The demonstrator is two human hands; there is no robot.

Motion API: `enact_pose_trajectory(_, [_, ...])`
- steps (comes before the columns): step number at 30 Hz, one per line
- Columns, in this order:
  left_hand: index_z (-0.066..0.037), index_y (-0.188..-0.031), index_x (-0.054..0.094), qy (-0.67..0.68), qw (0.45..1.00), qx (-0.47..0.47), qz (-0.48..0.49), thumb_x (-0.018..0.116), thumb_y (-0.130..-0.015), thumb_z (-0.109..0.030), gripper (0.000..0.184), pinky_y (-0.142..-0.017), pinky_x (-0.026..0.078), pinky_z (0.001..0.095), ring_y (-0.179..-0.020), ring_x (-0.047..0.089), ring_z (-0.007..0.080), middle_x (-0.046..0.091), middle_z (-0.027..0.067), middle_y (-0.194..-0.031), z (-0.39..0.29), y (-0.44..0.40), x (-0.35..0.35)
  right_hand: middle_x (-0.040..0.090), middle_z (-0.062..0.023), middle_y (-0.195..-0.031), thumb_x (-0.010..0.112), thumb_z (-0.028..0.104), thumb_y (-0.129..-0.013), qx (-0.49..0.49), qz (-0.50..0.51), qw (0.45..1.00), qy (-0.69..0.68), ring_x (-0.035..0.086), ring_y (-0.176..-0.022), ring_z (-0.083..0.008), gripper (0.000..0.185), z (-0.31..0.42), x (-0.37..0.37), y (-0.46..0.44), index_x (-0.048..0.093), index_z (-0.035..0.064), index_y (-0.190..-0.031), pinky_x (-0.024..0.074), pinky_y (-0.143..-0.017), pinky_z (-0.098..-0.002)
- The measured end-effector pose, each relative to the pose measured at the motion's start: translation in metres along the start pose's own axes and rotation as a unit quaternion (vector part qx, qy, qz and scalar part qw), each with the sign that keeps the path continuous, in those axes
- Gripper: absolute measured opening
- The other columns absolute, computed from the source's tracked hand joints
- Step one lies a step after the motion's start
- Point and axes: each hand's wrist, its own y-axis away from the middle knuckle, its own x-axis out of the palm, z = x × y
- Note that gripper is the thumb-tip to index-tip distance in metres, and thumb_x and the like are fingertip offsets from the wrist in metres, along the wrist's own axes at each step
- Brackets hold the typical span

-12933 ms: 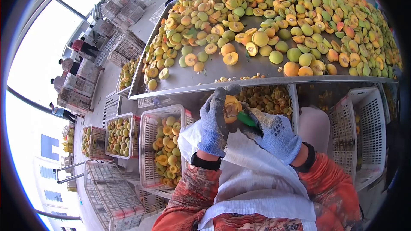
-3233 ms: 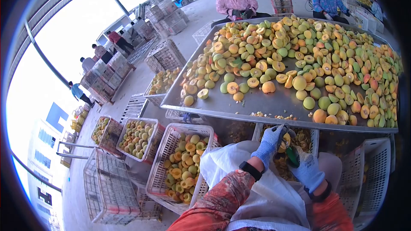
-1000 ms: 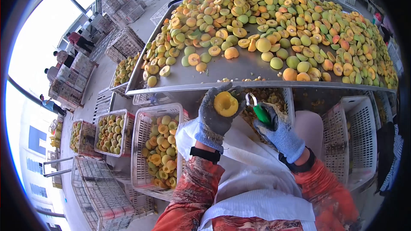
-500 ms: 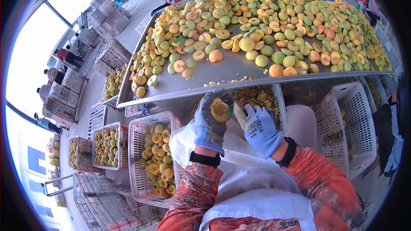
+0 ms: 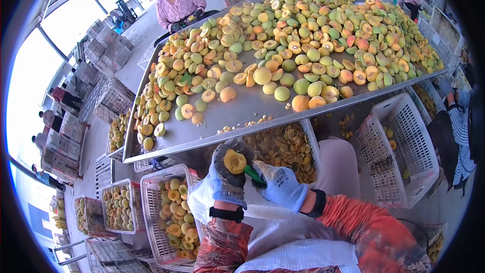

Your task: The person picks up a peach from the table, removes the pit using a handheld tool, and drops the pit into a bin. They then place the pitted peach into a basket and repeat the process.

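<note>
My left hand (image 5: 227,179), in a blue glove with a dark grey palm, is closed around a halved peach (image 5: 235,162) with its yellow cut face up. Close beside it, my right hand (image 5: 281,186) in a matching glove grips a green-handled tool (image 5: 256,176). The tool points at the peach half; its working end is hidden against the fruit. Both hands are over my lap, just in front of the near edge of the metal table (image 5: 202,126). Whole and halved peaches (image 5: 303,88) are heaped on that table.
Below the table edge sits a crate of brownish scraps (image 5: 288,146). A white crate of peach halves (image 5: 174,212) stands at my left, another crate (image 5: 404,146) at my right. Across the table sits a person in pink (image 5: 179,5). Stacked crates (image 5: 65,136) line the left.
The view has tilted and shifted, so the table sits lower and further left. My left hand still holds the peach half; my right hand has turned, and the tool's green handle shows more.
</note>
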Motion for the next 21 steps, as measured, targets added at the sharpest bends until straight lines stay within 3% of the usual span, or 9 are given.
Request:
enact_pose_trajectory(2, [-0.002,-0.103,0.06,-0.006,1.0,0.018,-0.017,0.054,-0.086,-0.02,0.026,-0.077,0.052,0.0446,-0.086,0.062,0.0295,0.064,0.0123,-0.095,-0.035,0.006,-0.007,0.064,-0.0177,-0.092,0.066,0.023,-0.076,-0.003,-0.02,0.999,-0.04,0.063,-0.079,-0.0345,0.043,-0.014,-0.016,-0.011,0.053,0.0054,-0.114,0.0509,-0.067,-0.0395])
enact_pose_trajectory(4, [-0.001,-0.102,0.062,-0.29,0.94,0.175,-0.036,0.059,-0.082,-0.01,0.022,-0.076,0.052,0.0389,-0.087,0.062,0.0261,0.065,0.0122,-0.093,-0.072,0.002,-0.07,0.064,-0.0155,-0.092,0.069,0.02,-0.076,0.055,-0.045,0.992,-0.102,0.064,-0.074,-0.0304,0.043,-0.033,-0.035,-0.02,0.054,0.006,-0.113,0.0511,-0.067,-0.0371])
enact_pose_trajectory(6, [-0.001,-0.103,0.062,-0.305,0.936,0.097,-0.145,0.061,-0.079,-0.002,0.023,-0.075,0.051,0.031,-0.087,0.063,0.021,0.066,0.0102,-0.092,-0.118,0.025,-0.098,0.065,-0.0089,-0.091,0.072,0.016,-0.076,0.136,-0.036,0.958,-0.248,0.063,-0.071,-0.0195,0.041,-0.07,-0.048,-0.023,0.055,0.0057,-0.113,0.0504,-0.064,-0.0318])
enact_pose_trajectory(8, [0.0,-0.106,0.061,-0.589,0.779,0.043,-0.212,0.063,-0.08,-0.003,0.026,-0.078,0.049,0.025,-0.089,0.061,0.0155,0.065,0.0091,-0.096,-0.15,0.031,-0.155,0.063,-0.0022,-0.09,0.071,0.011,-0.077,0.304,-0.017,0.878,-0.369,0.058,-0.074,-0.0116,0.039,-0.064,-0.092,-0.036,0.056,0.0045,-0.112,0.0484,-0.062,-0.0274])
enact_pose_trajectory(10, [0.0,-0.114,0.057,-0.783,0.572,0.13,-0.208,0.06,-0.082,-0.002,0.032,-0.08,0.047,0.0224,-0.093,0.058,0.0118,0.062,0.0068,-0.102,-0.178,0.036,-0.168,0.062,-0.0009,-0.09,0.07,0.011,-0.079,0.274,-0.047,0.887,-0.368,0.057,-0.075,-0.0112,0.038,-0.103,-0.106,-0.048,0.056,0.0045,-0.113,0.0478,-0.061,-0.027])
enact_pose_trajectory(11, [0.0,-0.118,0.054,-0.679,0.681,0.159,-0.223,0.059,-0.082,-0.001,0.036,-0.081,0.047,0.0225,-0.094,0.057,0.0118,0.06,0.0071,-0.106,-0.196,0.021,-0.178,0.061,0.0004,-0.091,0.07,0.011,-0.08,0.24,-0.073,0.896,-0.366,0.057,-0.077,-0.0108,0.037,-0.125,-0.114,-0.055,0.055,0.0046,-0.114,0.0472,-0.06,-0.0265])
enact_pose_trajectory(12, [0.0,-0.122,0.051,-0.559,0.775,0.181,-0.234,0.058,-0.082,0.001,0.04,-0.083,0.046,0.0226,-0.096,0.056,0.0119,0.058,0.0074,-0.111,-0.205,0.004,-0.174,0.06,-0.0018,-0.089,0.07,0.011,-0.078,0.169,-0.097,0.961,-0.197,0.057,-0.076,-0.0112,0.039,-0.145,-0.123,-0.068,0.056,0.0042,-0.113,0.0467,-0.061,-0.0263])
enact_pose_trajectory(16, [0.003,-0.126,0.047,-0.453,0.84,0.212,-0.211,0.058,-0.083,0.003,0.044,-0.084,0.047,0.0231,-0.097,0.056,0.0148,0.054,0.0107,-0.116,-0.227,-0.106,-0.151,0.061,-0.0074,-0.086,0.071,0.016,-0.074,0.221,-0.087,0.964,-0.123,0.059,-0.074,-0.018,0.038,-0.186,-0.151,-0.129,0.058,0.0034,-0.107,0.0469,-0.064,-0.0315])
enact_pose_trajectory(21, [0.0,-0.129,0.043,-0.543,0.782,0.203,-0.228,0.068,-0.082,-0.016,0.055,-0.088,0.041,0.0233,-0.1,0.051,0.0118,0.053,0.0081,-0.115,-0.211,-0.263,-0.156,0.061,-0.0154,-0.087,0.068,0.024,-0.076,0.151,-0.055,0.984,0.071,0.06,-0.077,-0.0318,0.034,-0.232,-0.15,-0.216,0.059,0.0052,-0.103,0.0479,-0.069,-0.039])
